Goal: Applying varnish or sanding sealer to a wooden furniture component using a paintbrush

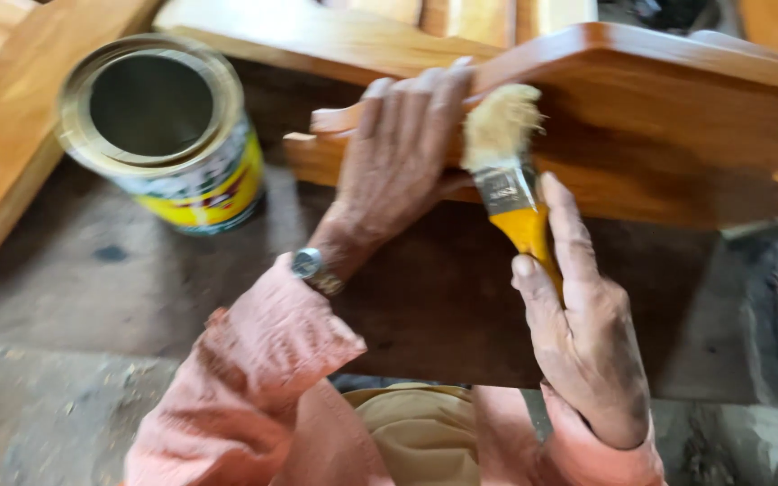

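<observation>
Place: On a dusty floor (65, 297), seen from above, a person works on a piece of shiny brown wood.
Wood: the wood piece (668, 126) has a smooth, wet-looking top and a rounded edge. It fills the upper right of the view.
Left hand: the left hand (398, 162) lies flat on the wood's edge with the fingers stretched out. It holds nothing. It just presses on the wood.
Watch: a silver watch (315, 268) sits on the left wrist, just above a pink sleeve (254, 378).
Right hand: the right hand (583, 333) has its grip tight around the yellow handle of the brush.
Brush: the brush (508, 171) points up. Its pale, fluffy bristles touch the wood's edge, just beside the left fingers.
Can: an open can (168, 126) stands on the floor to the left, well apart from the hands. It is tilted in the view, with a yellow band around it. Its inside looks dark.
Plank: a light plank (2, 153) lies at the far left, near the can.
Blur: everything looks a bit smeared.
</observation>
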